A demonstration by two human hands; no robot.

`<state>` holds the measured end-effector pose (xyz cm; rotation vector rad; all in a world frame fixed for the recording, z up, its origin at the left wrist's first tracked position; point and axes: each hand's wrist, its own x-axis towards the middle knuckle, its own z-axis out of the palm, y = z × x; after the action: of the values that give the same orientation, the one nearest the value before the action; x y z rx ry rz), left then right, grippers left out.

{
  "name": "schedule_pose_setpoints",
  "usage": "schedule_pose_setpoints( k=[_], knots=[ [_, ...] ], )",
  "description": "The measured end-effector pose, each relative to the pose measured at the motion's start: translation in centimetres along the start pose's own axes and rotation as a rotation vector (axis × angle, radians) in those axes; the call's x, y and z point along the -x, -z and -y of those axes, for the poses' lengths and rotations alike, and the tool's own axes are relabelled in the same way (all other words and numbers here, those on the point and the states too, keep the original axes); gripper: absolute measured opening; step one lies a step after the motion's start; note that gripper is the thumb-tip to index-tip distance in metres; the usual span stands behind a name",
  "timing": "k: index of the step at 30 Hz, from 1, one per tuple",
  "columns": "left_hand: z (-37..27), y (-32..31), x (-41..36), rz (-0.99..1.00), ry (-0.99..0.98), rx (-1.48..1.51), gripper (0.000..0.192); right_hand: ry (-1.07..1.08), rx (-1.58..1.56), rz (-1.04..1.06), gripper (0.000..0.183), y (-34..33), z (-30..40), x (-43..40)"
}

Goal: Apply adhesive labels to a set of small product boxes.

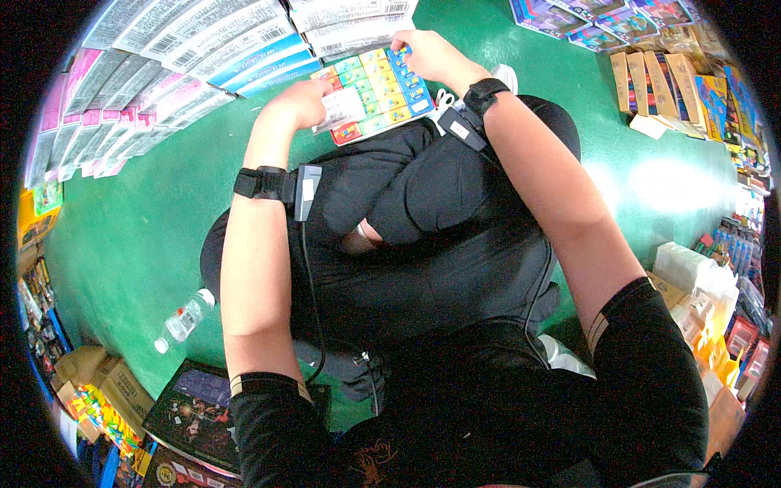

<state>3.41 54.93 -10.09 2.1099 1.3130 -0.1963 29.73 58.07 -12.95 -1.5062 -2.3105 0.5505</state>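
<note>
Before my crossed legs lies a tray [383,127] of small boxes in red, green, yellow and blue rows, all bearing writing. My left hand [300,105] is at its left side, with the fingers closed on the edge of a white label sheet [343,107]. That sheet covers part of the row of red boxes [346,133]. At the far right corner, my right hand [438,56] has its bent fingertips on the end of the row of blue boxes [415,89]. Whether those fingertips grip a box is hidden. White-handled scissors [445,97] lie beside the tray, below my right wrist.
Stacked white cartons with barcodes [201,46] stand at the far left. A plastic bottle [185,320] lies on the green floor [122,244]. Cardboard boxes [653,85] and packaged goods line the right. Cables run from both wrist devices [307,192].
</note>
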Motion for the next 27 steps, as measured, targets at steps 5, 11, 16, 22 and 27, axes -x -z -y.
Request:
schedule_pose_setpoints(
  k=[5, 11, 16, 22, 27],
  knots=[
    [-0.5, 0.6, 0.4, -0.035, -0.019, -0.019, 0.034, 0.051, -0.008, 0.023, 0.024, 1.2, 0.8, 0.0],
    [-0.8, 3.5, 1.7, -0.024, 0.012, 0.511, 0.025, 0.023, -0.556, 0.1, 0.029, 3.3, 5.0, 0.8],
    [-2.1, 3.7, 1.9, -0.084, -0.072, 0.997, 0.021, 0.062, -0.554, -0.063, 0.029, 4.6, 9.1, 2.1],
    [-4.1, 3.3, 1.4, -0.247, 0.0, 1.505, 0.019, 0.211, -0.601, -0.251, 0.025, 6.6, 10.1, 1.3],
    [-4.9, 3.0, 1.4, -0.369, -0.079, 1.407, 0.02, 0.379, 0.034, -0.408, 0.023, 7.9, 9.1, 1.2]
  ],
)
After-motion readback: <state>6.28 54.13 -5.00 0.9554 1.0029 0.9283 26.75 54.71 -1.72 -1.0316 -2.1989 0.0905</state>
